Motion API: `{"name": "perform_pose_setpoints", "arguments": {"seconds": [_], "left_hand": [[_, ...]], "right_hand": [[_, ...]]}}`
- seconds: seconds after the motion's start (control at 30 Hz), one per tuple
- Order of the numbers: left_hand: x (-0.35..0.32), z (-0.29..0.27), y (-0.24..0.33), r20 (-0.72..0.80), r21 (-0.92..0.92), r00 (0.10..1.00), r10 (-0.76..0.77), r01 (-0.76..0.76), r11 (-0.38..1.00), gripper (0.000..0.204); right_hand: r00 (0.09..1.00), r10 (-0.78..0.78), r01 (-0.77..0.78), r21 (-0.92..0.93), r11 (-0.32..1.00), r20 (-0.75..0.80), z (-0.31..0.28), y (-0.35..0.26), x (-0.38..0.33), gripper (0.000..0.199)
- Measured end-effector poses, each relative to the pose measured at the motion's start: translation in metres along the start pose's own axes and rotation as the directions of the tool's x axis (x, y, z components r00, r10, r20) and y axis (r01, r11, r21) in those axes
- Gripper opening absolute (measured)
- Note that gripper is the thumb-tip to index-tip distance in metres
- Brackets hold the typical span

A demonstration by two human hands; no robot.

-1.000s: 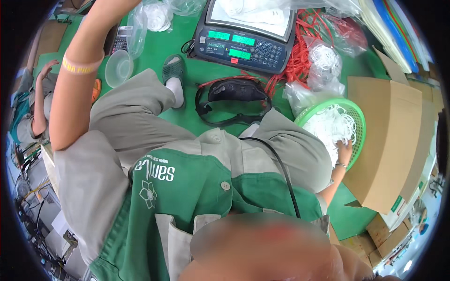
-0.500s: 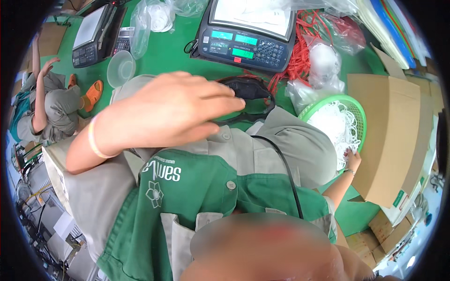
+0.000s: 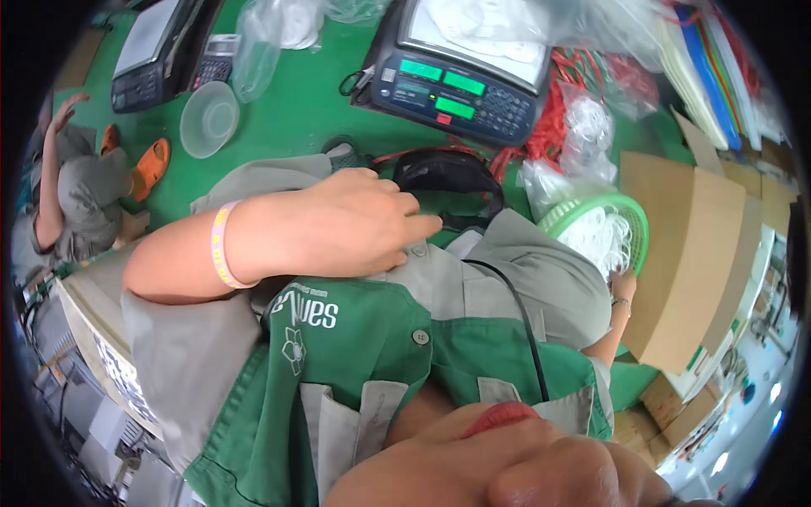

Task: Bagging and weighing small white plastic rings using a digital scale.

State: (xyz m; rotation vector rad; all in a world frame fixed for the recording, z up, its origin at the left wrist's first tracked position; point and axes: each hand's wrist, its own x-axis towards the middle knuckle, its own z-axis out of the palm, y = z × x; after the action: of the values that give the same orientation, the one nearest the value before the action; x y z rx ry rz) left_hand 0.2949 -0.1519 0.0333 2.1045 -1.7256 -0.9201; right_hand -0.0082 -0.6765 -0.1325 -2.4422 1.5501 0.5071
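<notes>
My left hand (image 3: 342, 224) hangs over the front of my green and grey work jacket, back of the hand up. Its index finger reaches out and the others bend loosely. I see nothing held in it, though the palm is hidden. A black pouch-like thing (image 3: 448, 171) with a strap lies just beyond its fingertips. Off to the right, my right hand (image 3: 623, 290) is at the near rim of a green plastic basket (image 3: 639, 230). Its bent fingers are in among white cords (image 3: 598, 239), and the fingertips are partly hidden.
A black scale (image 3: 460, 89) with lit displays carries white items in plastic. Red string (image 3: 549, 118) and clear bags (image 3: 589, 127) lie beside it. An open cardboard box (image 3: 667, 253) stands right of the basket. A translucent bowl (image 3: 209, 120) and another person (image 3: 84, 173) are at left.
My left hand has come down and nearer my jacket, its fingers more bent. The right hand stays at the basket's near side. The whole view has shifted and tilted slightly.
</notes>
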Motion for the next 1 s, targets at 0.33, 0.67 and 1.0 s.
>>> {"name": "perform_pose_setpoints", "arguments": {"seconds": [0.33,0.67,1.0], "left_hand": [[-0.028,0.008,-0.002,-0.027,0.081,1.000,-0.011,0.013,0.997,0.044],[-0.031,-0.001,-0.001,-0.084,0.065,0.996,0.014,-0.008,0.998,0.046],[-0.010,-0.011,0.004,-0.002,0.058,1.000,0.013,-0.012,0.998,0.046]], "right_hand": [[0.961,-0.206,0.235,-0.153,0.960,0.187,0.009,-0.043,0.024,0.035],[0.966,-0.236,0.229,-0.080,0.970,-0.103,-0.053,-0.079,0.007,0.025],[0.441,-0.671,0.797,-0.084,0.598,-0.595,-0.192,-0.335,-0.012,0.037]]}}
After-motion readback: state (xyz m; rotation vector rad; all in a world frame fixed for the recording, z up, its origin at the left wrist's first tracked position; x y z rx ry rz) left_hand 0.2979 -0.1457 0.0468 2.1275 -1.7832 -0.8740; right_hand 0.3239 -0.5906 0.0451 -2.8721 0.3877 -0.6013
